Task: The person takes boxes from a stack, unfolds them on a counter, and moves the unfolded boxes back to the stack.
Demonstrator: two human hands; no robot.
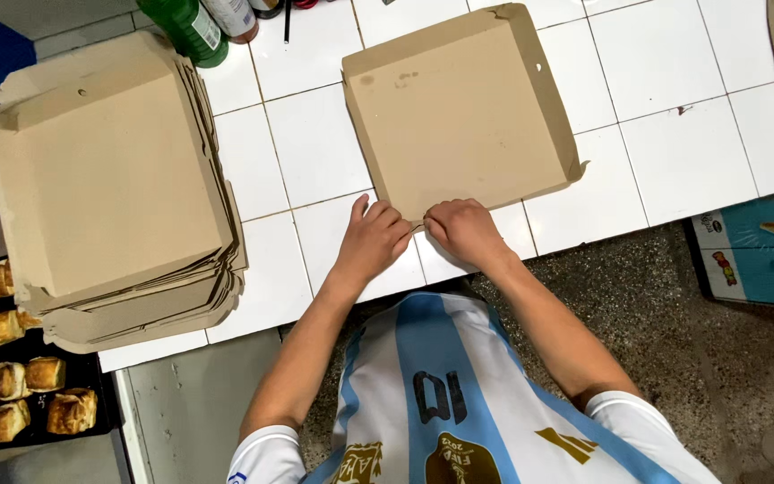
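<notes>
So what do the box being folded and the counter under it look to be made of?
The box looks like plain brown cardboard: matte, uncoated, with creased flaps and a torn corner. The counter appears to be glazed white ceramic tile: glossy squares with grout lines. Both hands, left hand and right hand, pinch its near edge.

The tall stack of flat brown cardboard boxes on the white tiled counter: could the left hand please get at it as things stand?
Probably yes. The left hand rests on the near edge of the half-folded brown cardboard box, and only bare white tiled counter lies between it and the stack.
</notes>
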